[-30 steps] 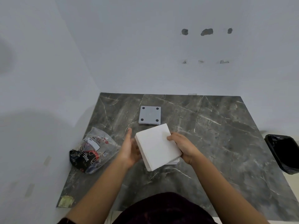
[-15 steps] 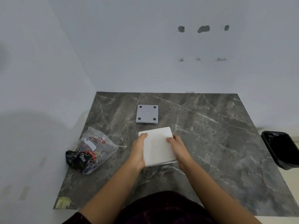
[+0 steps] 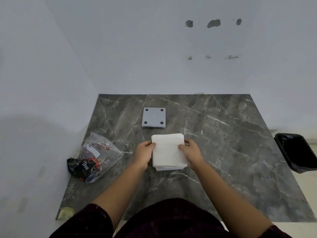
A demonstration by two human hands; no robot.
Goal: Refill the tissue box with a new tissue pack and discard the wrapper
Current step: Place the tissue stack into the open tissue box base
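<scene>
A white stack of tissues (image 3: 169, 150) lies flat in the middle of the dark marble table (image 3: 223, 143), over a pale box part whose edge (image 3: 169, 168) shows under its near side. My left hand (image 3: 144, 152) grips the stack's left edge and my right hand (image 3: 189, 152) grips its right edge. A grey square panel (image 3: 153, 117) with four black feet lies just beyond the stack. The clear plastic wrapper (image 3: 93, 157), printed black and red, lies crumpled at the table's left.
A bin with a black liner (image 3: 298, 152) stands on the floor off the table's right edge. White walls close the left and far sides. A small sticker (image 3: 66, 213) marks the table's near left corner.
The tissue stack went from tilted and lifted between my hands to lying flat and square on the table. Both hands shifted to its left and right edges.
</scene>
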